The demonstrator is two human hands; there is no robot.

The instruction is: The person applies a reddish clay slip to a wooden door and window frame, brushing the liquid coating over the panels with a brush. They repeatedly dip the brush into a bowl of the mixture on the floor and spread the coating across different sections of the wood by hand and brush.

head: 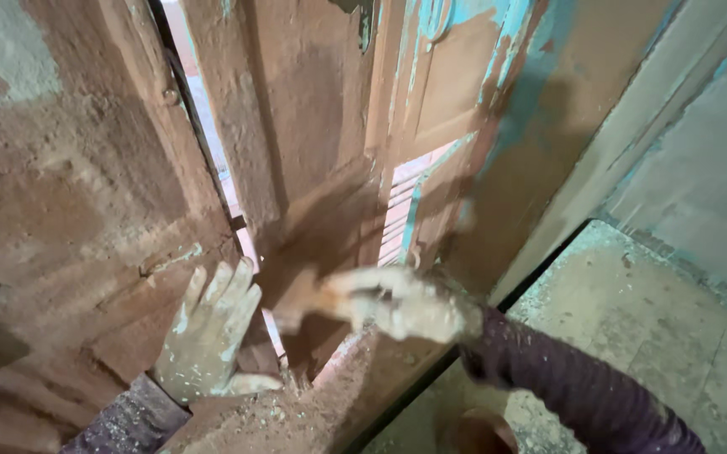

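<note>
Around the old wood

On the right lies a dusty concrete floor [632,319], pale and speckled. Beyond it, at the far right, rises a grey wall [708,168] with flecks of turquoise paint. Near the bottom edge a rounded brown object [477,433] shows, too blurred to tell what it is

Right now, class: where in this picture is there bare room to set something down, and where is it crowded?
The free patch is the grey concrete floor at the lower right, bordered by the painted wall and the dark door edge. It is crowded at the dusty wooden door: the left hand lies flat on it, the right hand reaches across, and sanding dust covers the bottom ledge.
</note>
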